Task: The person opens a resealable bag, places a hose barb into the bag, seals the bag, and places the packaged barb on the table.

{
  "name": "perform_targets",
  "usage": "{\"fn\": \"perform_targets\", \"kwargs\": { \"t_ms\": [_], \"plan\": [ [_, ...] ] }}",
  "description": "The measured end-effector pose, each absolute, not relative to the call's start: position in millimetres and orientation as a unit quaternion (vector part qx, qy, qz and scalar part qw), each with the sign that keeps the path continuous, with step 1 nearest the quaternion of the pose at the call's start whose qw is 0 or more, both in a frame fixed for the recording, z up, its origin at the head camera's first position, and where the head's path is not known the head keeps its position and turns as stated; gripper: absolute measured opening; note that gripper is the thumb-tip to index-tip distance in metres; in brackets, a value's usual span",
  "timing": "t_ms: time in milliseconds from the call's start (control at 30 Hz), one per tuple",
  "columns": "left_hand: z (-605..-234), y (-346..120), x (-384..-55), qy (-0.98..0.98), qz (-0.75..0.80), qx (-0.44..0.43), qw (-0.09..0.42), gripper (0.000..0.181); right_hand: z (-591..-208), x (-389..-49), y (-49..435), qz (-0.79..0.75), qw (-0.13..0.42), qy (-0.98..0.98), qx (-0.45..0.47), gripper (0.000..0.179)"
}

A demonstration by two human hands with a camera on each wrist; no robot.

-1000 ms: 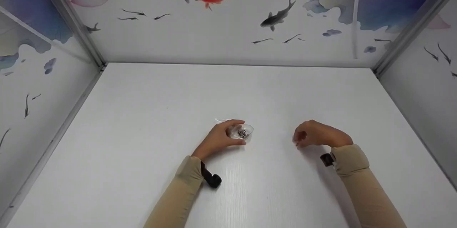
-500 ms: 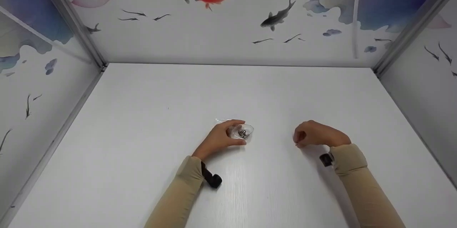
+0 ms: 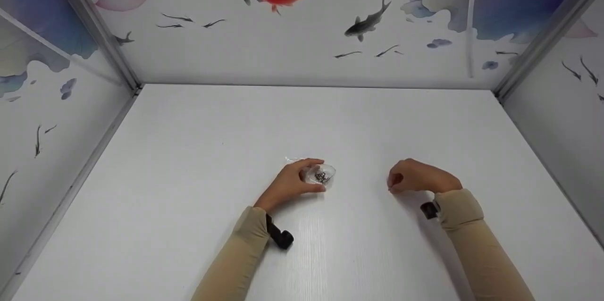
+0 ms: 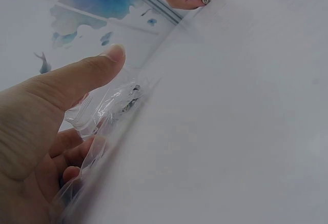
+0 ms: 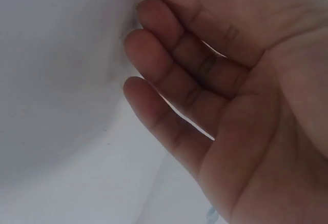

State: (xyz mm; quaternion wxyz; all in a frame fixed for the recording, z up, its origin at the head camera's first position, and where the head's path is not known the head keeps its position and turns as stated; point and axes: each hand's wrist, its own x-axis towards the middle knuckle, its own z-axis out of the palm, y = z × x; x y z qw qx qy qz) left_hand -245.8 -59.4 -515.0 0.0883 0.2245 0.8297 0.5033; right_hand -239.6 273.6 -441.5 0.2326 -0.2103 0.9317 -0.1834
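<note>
In the head view my left hand [image 3: 292, 180] curves its thumb and fingers round an open clear plastic bag [image 3: 331, 172], near the middle of the table. A cluster of small metal pieces [image 3: 321, 177] lies inside the bag. The left wrist view shows the bag's crinkled film [image 4: 102, 106] between the thumb and the curled lower fingers. Off to the right, my right hand [image 3: 413, 177] is low over the table, fingers bent downward. Its thumb and forefinger pinch a small metal nut [image 4: 205, 0]. In the right wrist view the pinching fingertips are out of sight, while the other fingers [image 5: 154, 55] curl loosely.
The white table [image 3: 236, 117] is enclosed by a back wall [image 3: 302, 55] and side walls printed with fish and petals. Black wrist cameras are strapped at the left cuff [image 3: 283, 239] and the right cuff [image 3: 429, 210].
My right forearm and wrist have shifted slightly left, while the fingertips stay almost in place. The left hand and the bag have hardly moved.
</note>
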Motion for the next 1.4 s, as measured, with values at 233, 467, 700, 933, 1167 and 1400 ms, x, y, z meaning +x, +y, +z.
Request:
{"fn": "perform_targets", "kwargs": {
  "t_ms": [233, 467, 700, 933, 1167, 1400],
  "plan": [
    [-515.3, -59.6, -245.5, 0.834, 0.499, 0.215, 0.094, 0.066, -443.5, -243.9, 272.9, -0.179, 0.229, 0.93, -0.226, 0.009],
    [-514.8, -59.3, -245.1, 0.832, 0.503, 0.214, 0.095, 0.065, -442.6, -248.2, 269.0, -0.187, 0.225, 0.927, -0.233, 0.01],
    [-515.1, -58.9, -245.6, 0.834, 0.5, 0.214, 0.093, 0.065, -435.8, -249.7, 259.0, -0.181, 0.224, 0.93, -0.228, 0.009],
    [-514.4, -58.9, -245.2, 0.833, 0.501, 0.219, 0.089, 0.065, -430.2, -253.3, 247.7, -0.179, 0.222, 0.928, -0.239, 0.009],
    [-513.7, -59.2, -244.9, 0.834, 0.499, 0.218, 0.091, 0.064, -425.9, -255.5, 235.6, -0.193, 0.206, 0.923, -0.261, 0.009],
    [-512.7, -59.5, -243.8, 0.837, 0.495, 0.216, 0.095, 0.066, -424.5, -256.9, 223.6, -0.191, 0.198, 0.921, -0.275, 0.01]
  ]
}}
